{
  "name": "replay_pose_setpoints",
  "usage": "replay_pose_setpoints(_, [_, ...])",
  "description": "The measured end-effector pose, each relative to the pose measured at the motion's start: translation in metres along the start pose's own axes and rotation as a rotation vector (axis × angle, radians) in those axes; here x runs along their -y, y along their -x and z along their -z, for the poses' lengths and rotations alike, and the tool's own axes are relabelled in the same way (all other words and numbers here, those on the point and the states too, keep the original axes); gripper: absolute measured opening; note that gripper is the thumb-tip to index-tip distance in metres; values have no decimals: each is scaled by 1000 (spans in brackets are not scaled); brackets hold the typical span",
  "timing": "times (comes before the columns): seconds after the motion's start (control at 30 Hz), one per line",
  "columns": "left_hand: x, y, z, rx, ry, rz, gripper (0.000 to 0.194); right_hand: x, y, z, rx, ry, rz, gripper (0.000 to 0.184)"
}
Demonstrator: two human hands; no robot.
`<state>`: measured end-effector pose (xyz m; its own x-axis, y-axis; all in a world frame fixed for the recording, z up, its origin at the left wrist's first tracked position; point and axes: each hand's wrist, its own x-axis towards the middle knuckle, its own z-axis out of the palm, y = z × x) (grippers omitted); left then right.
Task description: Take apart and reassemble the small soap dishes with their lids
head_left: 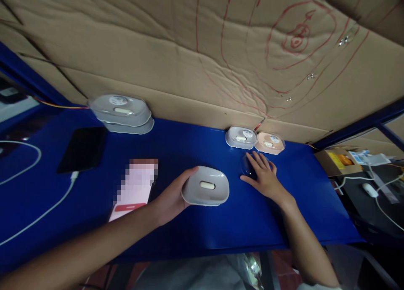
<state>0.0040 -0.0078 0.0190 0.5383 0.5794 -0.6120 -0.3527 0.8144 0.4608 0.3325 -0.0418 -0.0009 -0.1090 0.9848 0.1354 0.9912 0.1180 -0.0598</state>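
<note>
Blue counter [189, 143]: left fingers [190, 171] grasp a gray container [205, 194]; keep it level. Right fingers [255, 164] touch a clear lid [248, 168], grip unclear.

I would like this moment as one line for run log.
left hand: holds grey container | right hand: touches clear plastic piece | beyond right hand: peach container

No text can be read: the round stickers [118, 100] on the lids [136, 104] are blurred; the phone screen [137, 184] is pixelated.
</note>
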Motion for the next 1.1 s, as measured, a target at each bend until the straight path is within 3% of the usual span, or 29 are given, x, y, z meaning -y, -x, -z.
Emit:
replay_pose_setpoints(0.1, [1,-1,1,18,3,2,24,-9,1,7,56,13,20,82])
replay_pose_setpoints(0.27, [2,-1,-1,9,-29,-7,25,28,-2,5,-132,-135,-14,75])
replay_pose_setpoints(0.4, [15,2,0,124,-107,1,38,75,10,4,-208,-425,185,82])
replay_pose_setpoints(0.53, [33,4,2,284,-112,-11,60,106,26,7,-229,-428,441,109])
replay_pose_setpoints(0.67, [34,4,2,269,-95,-30,65,107,27,11,-159,-332,645,109])
replay_pose_setpoints(0.8, [31,2,4,266,-110,-18,67,91,19,18,-33,-366,668,96])
replay_pose_setpoints(1.0, [45,-1,14,412,-140,-37,65,96,25,14,-273,-375,630,109])
replay_pose_setpoints(1.1, [47,-1,16,408,-175,-38,67,106,29,11,-299,-384,587,109])
